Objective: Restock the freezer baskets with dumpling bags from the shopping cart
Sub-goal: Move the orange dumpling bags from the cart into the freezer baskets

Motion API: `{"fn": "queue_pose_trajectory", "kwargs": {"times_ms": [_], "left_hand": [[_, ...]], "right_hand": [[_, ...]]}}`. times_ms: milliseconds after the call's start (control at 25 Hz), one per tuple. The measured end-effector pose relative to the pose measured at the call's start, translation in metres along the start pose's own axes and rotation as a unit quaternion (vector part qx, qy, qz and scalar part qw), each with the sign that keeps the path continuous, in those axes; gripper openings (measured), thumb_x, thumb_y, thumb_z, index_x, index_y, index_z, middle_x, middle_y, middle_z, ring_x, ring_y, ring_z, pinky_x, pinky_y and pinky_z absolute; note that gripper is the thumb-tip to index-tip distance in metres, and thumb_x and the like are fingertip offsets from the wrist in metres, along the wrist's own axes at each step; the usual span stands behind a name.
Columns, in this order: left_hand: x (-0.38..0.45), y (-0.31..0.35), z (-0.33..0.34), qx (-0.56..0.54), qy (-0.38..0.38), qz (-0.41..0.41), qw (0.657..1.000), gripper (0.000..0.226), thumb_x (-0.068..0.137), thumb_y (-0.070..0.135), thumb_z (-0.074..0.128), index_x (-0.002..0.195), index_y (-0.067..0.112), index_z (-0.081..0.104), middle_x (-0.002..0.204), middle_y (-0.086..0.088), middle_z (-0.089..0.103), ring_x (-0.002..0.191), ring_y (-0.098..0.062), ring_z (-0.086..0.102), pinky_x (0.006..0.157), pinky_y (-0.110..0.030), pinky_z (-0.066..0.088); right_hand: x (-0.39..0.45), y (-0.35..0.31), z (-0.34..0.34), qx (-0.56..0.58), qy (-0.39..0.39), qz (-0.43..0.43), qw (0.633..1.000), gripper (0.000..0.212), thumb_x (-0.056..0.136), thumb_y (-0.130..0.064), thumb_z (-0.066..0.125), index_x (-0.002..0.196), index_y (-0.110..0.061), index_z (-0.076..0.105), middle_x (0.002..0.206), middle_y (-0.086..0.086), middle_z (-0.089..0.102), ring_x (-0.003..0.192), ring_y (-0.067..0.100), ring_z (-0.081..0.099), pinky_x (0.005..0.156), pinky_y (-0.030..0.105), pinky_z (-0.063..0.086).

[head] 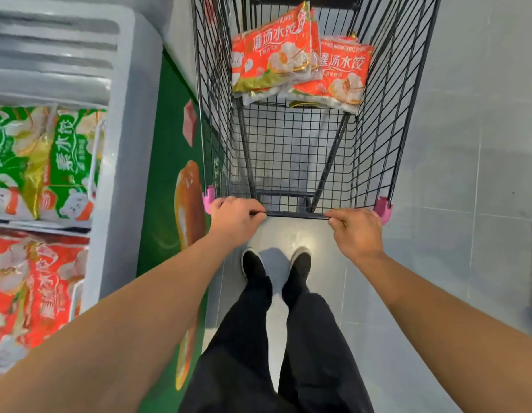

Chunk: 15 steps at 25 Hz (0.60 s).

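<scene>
I look down at the shopping cart (297,150), and I tell where everything is from it.

Far to the left of the cart is the white freezer (121,162). Inside it I see green dumpling bags (35,162) at the top. Red dumpling bags (32,290) lie below them, nearer to me. A white bar sits between the two piles. The side of the freezer next to the cart is green with food pictures on it.

My left hand (233,219) is at the left end of the cart handle (296,215), right by a pink corner piece (209,199). Its fingers curl over the bar and hold it tight. The arm reaches out long and straight from the bottom left.

Inside the cart, at the far end away from the handle, lie the red bags of dumplings (291,58). They are piled up, and some lean on each other. The near part of the cart shows only wire.

My right hand (355,231) is at the right end of the handle, beside the other pink corner piece (383,207). Its fingers wrap around the bar too. That arm comes up from the bottom right.

Under the handle, I see two dark shoes (276,263) on the grey floor (467,174).
</scene>
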<state>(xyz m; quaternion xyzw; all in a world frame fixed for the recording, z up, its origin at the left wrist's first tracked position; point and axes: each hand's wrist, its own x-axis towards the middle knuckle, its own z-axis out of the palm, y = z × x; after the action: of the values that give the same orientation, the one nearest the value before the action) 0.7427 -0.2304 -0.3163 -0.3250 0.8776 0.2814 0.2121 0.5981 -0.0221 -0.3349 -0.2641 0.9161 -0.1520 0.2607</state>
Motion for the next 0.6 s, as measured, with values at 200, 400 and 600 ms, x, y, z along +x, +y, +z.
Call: {"fn": "queue_pose_trajectory", "kwargs": {"times_ms": [200, 400, 600], "left_hand": [[-0.054, -0.005, 0.040, 0.049, -0.066, 0.010, 0.997, 0.038, 0.098, 0.051, 0.028, 0.116, 0.039, 0.059, 0.126, 0.014, 0.053, 0.122, -0.020, 0.035, 0.101, -0.043, 0.019], [-0.107, -0.015, 0.080, 0.064, -0.073, 0.003, 0.995, 0.041, 0.095, 0.053, 0.016, 0.093, 0.040, 0.055, 0.110, 0.020, 0.051, 0.120, -0.021, 0.035, 0.101, -0.043, 0.023], [-0.155, -0.016, 0.104, 0.068, -0.083, -0.019, 0.994, 0.037, 0.100, 0.045, 0.025, 0.097, 0.036, 0.060, 0.115, 0.020, 0.055, 0.119, -0.021, 0.032, 0.093, -0.040, 0.020]], "right_hand": [[-0.061, 0.014, 0.017, 0.011, -0.003, -0.003, 1.000, 0.019, 0.090, -0.022, 0.063, 0.102, -0.029, 0.076, 0.104, -0.007, 0.075, 0.104, 0.021, 0.062, 0.106, 0.041, 0.033], [-0.119, 0.025, 0.031, 0.028, -0.015, 0.005, 0.999, 0.020, 0.093, -0.021, 0.061, 0.105, -0.026, 0.076, 0.106, -0.006, 0.074, 0.108, 0.017, 0.061, 0.110, 0.037, 0.027], [-0.171, 0.040, 0.056, 0.040, -0.009, -0.004, 0.999, 0.018, 0.090, -0.021, 0.064, 0.102, -0.026, 0.077, 0.104, -0.004, 0.075, 0.110, 0.020, 0.062, 0.109, 0.044, 0.031]]}}
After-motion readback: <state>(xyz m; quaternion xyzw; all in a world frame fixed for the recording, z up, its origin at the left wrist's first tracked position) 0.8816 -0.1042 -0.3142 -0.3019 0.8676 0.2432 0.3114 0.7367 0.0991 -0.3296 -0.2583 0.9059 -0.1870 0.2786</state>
